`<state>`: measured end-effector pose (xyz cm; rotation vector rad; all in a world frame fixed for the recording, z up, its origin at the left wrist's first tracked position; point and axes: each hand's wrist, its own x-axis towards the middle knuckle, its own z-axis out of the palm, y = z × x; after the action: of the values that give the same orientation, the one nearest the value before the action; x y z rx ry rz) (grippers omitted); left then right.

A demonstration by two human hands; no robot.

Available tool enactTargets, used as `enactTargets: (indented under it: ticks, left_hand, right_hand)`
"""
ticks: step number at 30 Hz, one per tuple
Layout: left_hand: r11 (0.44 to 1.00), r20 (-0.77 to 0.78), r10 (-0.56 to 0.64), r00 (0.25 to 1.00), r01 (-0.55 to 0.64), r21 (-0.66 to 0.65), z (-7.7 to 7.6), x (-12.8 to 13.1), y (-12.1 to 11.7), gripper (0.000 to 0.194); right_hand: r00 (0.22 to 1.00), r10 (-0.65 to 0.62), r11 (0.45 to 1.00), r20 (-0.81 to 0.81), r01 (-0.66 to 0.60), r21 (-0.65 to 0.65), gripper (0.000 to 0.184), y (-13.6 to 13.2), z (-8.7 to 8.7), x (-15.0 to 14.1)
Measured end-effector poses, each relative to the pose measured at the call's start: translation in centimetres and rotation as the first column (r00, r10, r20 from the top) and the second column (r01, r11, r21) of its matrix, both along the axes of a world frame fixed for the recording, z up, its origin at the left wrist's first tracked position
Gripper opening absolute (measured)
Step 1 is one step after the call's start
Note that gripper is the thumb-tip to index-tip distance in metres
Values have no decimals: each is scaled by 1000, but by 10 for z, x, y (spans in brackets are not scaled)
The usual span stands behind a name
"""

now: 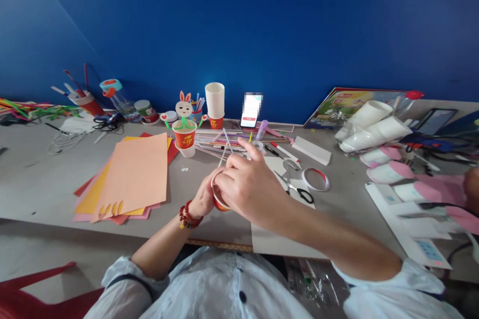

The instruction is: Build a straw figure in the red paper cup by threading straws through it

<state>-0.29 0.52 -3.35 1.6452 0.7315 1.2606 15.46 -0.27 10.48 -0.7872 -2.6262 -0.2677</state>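
Observation:
Both of my hands meet over the table's near middle around a small red paper cup (218, 203) with a white rim. My left hand (204, 198), with a red bead bracelet at the wrist, grips the cup from the left and below. My right hand (249, 184) lies over the cup's rim with fingers curled on it, the forefinger stretched out toward the straws (224, 140). Most of the cup is hidden by my fingers. A finished bunny cup (184, 132) with green arms stands further back.
A stack of coloured paper (130, 174) lies at the left. Scissors (299, 190) and a tape roll (315, 179) lie to the right on white paper. White cup stacks (214, 99) (370, 124), a phone (250, 109), markers and pink-and-white cups (389, 172) crowd the back and right.

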Motion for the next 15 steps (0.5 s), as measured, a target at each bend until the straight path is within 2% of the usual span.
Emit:
enactTargets:
  ticks: [5,8,12,15]
  left_hand:
    - [996,121,-84,989,87,-20,14,2,-5,86]
    - [995,162,-76,984,86,-54,20,1,-5,81]
    - [1000,-27,22,999,-22,-4,23,-3,-4,73]
    - [991,-200,131,971,-121,61,29,-3,-8,69]
  right_hand:
    - [998,19,1000,53,-19,-4,18,-2,8,9]
    - [997,-9,1000,80,7,15,23,-2,11,11]
    - [996,-64,998,57,65,-1,22,2,10,16]
    - [996,-72,997,-52,69,-46,17,2,8,24]
